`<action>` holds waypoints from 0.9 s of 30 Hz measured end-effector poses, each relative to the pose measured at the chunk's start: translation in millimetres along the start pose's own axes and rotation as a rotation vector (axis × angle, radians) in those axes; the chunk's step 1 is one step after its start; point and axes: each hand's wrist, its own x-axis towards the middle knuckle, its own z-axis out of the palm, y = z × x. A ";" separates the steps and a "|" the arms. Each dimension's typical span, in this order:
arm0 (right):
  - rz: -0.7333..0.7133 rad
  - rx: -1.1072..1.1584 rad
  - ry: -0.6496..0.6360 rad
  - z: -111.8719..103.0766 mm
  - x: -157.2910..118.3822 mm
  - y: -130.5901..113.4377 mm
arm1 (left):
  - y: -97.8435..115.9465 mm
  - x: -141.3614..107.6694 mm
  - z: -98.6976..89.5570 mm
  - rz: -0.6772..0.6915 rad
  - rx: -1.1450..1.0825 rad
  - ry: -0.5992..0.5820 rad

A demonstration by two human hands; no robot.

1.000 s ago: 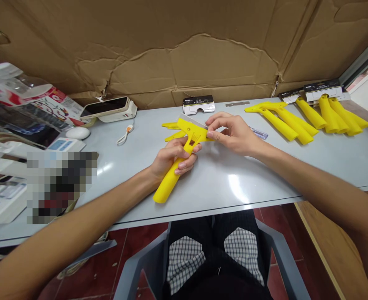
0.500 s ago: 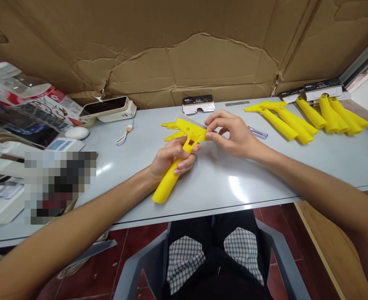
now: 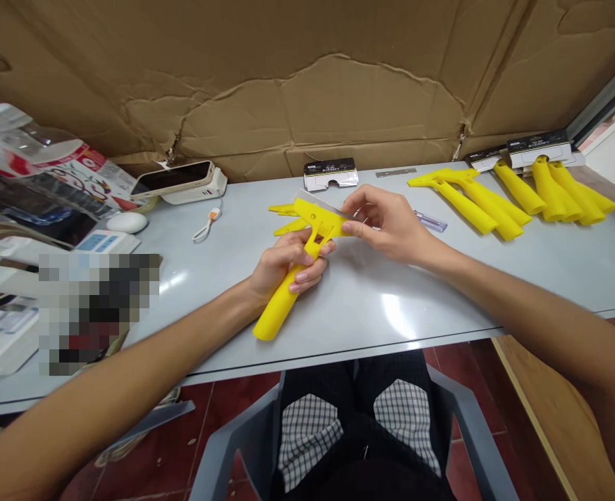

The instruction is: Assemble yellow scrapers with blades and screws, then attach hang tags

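Note:
A yellow scraper (image 3: pixel 281 304) is tilted over the grey table, its head pointing away from me. My left hand (image 3: pixel 291 264) is wrapped round the upper part of its handle. A thin metal blade (image 3: pixel 318 203) lies along the far edge of the scraper's head. My right hand (image 3: pixel 383 221) pinches the right end of that head and blade between thumb and fingers; the fingers hide that end. More yellow pieces (image 3: pixel 291 226) show behind the scraper, partly hidden by it and my left hand.
Several yellow scrapers (image 3: pixel 510 219) lie at the right, some beside black-and-white packages (image 3: pixel 540 147). A similar package (image 3: pixel 331 174), a loose blade (image 3: pixel 396 172) and a clear plastic piece (image 3: pixel 430 221) lie nearer the middle. A phone (image 3: pixel 174 179), a mouse (image 3: pixel 126 222) and a bottle (image 3: pixel 10 125) stand left.
My right thumb and fingers have shifted very slightly left along the scraper's head. Otherwise both hands and the scraper keep nearly the same place.

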 end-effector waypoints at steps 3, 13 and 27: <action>0.001 0.031 -0.003 -0.6 0.5 0.5 | 1.1 -0.4 0.9 -0.004 0.018 -0.005; 0.059 0.060 -0.009 -0.4 1.0 -3.5 | 2.2 -0.7 -0.2 -0.007 0.069 -0.047; 0.107 0.040 -0.022 -4.1 2.0 -6.1 | 0.9 1.2 -3.5 -0.018 0.015 -0.056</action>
